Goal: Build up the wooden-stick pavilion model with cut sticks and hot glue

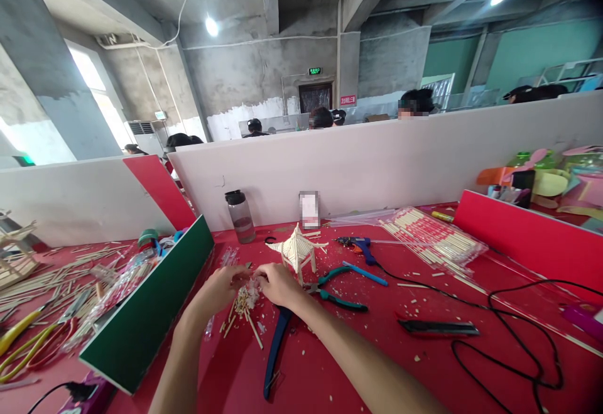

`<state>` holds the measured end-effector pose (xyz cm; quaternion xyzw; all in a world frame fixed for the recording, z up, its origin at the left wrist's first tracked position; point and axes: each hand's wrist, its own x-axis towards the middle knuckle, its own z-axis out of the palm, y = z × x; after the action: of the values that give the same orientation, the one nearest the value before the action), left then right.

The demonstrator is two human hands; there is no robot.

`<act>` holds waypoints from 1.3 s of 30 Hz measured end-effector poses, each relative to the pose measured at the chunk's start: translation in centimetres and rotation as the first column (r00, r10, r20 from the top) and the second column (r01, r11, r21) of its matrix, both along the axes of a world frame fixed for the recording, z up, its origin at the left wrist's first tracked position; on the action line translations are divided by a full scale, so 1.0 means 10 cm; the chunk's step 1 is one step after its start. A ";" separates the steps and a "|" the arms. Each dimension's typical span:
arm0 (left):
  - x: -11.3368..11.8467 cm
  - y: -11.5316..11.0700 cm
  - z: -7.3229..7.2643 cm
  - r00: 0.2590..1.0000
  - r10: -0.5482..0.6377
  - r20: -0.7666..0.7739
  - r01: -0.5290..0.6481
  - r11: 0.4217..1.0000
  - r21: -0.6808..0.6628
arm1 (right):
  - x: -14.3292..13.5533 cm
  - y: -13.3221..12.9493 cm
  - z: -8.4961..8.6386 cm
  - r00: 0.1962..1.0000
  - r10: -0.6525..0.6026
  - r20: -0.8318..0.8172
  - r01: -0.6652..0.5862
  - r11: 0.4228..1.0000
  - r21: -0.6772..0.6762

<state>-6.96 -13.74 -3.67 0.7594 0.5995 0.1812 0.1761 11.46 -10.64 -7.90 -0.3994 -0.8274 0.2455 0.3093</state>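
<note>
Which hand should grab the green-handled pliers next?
Probably the right hand: it's nearer the green-handled pliers. The left hand is farther away, on the other side of the scraps.

Left of centre, a dark-lidded bottle (241, 220) is stood before a white partition (400, 156). Lit bulbs (211, 26) are hung at upper left and upper right of the frame. A green sign (315, 71) and, lower, a red sign (348, 100) are mounted near upper centre.

navy-handled tool (275, 351) partly hid. under R hand (280, 285), phone scrn (309, 208) blurred, purple power strip (100, 394) cut off @ btm edge
</note>
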 end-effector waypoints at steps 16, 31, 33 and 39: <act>-0.13 0.12 -0.15 0.943 0.162 -0.291 -0.157 0.987 0.042 | -0.05 -0.02 0.01 0.999 0.012 0.051 -0.013 1.000 0.020; -0.35 0.17 -0.24 0.784 0.432 -0.446 -0.474 0.881 0.021 | 0.16 -0.17 0.41 0.954 0.178 0.241 -0.175 0.984 -0.037; -0.36 0.19 -0.28 0.782 0.437 -0.444 -0.478 0.878 0.023 | 0.27 -0.22 0.48 0.947 0.180 0.267 -0.174 0.984 -0.046; -0.25 0.26 -0.48 0.779 0.441 -0.446 -0.467 0.882 0.055 | 0.55 -0.57 0.68 0.900 0.350 0.260 -0.322 0.936 -0.144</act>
<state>-9.43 -11.16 -8.48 0.6079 0.7937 0.0216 0.0072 16.94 -16.29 -1.12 -0.2960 -0.9063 0.2760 0.1216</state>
